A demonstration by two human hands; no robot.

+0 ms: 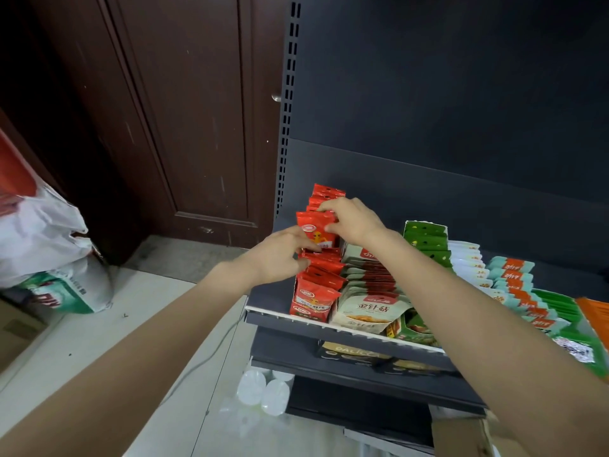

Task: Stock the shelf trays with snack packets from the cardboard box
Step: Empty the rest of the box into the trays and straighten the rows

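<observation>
A row of red snack packets (318,285) fills the leftmost tray on the dark shelf (273,293). One red packet (318,230) stands upright in the middle of that row. My right hand (351,221) pinches its top edge from the right. My left hand (281,253) grips its lower left side, fingers curled in among the red packets. More red packets (326,192) stand behind it. A corner of the cardboard box (461,437) shows at the bottom right.
Beige packets (369,308), green packets (428,242), and teal-orange packets (514,278) fill trays to the right. Lower shelves hold dark boxes (349,352). White bottles (263,389) and a cable lie on the floor. Bags (49,252) sit left beside a brown door (184,110).
</observation>
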